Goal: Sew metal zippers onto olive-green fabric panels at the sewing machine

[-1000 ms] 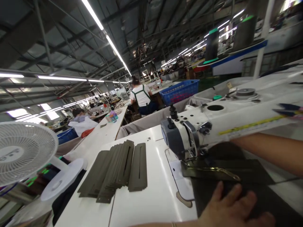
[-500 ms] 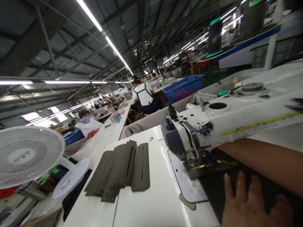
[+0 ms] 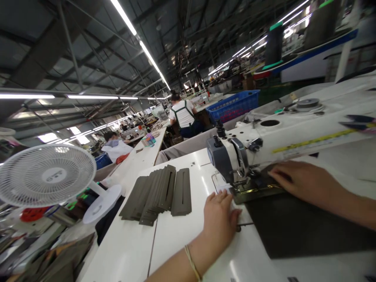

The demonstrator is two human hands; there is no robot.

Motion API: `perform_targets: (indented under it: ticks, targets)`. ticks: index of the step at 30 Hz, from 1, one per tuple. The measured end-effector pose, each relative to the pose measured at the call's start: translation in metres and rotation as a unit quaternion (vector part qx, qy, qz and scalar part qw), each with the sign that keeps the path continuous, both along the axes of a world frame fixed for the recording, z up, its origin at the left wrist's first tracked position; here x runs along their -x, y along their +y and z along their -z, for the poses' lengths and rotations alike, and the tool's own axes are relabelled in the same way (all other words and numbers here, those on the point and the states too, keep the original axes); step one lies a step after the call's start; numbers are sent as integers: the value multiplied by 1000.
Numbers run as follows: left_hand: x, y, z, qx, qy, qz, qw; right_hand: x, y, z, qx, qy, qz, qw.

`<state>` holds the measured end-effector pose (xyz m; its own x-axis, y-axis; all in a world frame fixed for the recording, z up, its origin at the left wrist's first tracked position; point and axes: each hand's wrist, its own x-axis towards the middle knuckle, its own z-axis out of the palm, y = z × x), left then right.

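Note:
A dark olive fabric panel (image 3: 296, 223) lies on the white sewing table, its upper edge under the head of a white sewing machine (image 3: 293, 137). Along that edge runs an olive strip with a shiny gold-yellow line, possibly zipper teeth. My right hand (image 3: 305, 182) reaches in below the machine arm, thumb and fingers closed on the panel's upper edge, right of the needle area. Flat on the machine plate, my left hand (image 3: 219, 215) rests beside the strip's left end, fingers stretched out, holding nothing visible. The presser foot area is partly hidden.
Left of the machine lie fanned olive slotted pieces (image 3: 152, 194) and a smaller slotted stack (image 3: 181, 192). A white fan (image 3: 54, 175) stands at the left. Snips (image 3: 357, 122) lie on the machine arm. Behind are a blue crate (image 3: 233, 105) and a seated co-worker (image 3: 183, 113).
My left hand has moved left from the panel to the machine plate. My right hand, earlier hidden behind the machine, now shows at the panel's edge. The view has shifted slightly.

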<state>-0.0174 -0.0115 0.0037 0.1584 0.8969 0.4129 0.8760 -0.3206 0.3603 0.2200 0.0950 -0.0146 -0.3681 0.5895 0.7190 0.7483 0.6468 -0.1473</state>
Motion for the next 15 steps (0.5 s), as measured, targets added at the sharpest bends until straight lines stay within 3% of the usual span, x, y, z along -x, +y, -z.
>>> perform_targets:
  ticks: [5,9,15]
  targets:
    - [4,24,15,-23,56,39,997,41,-22,18,-84,-82,-148,982]
    - [1,30,25,-67,63,45,995,55,-21,23,-89,-121,-171,974]
    - [1,32,25,-92,88,74,989,49,-17,19,-37,-101,-177,978]
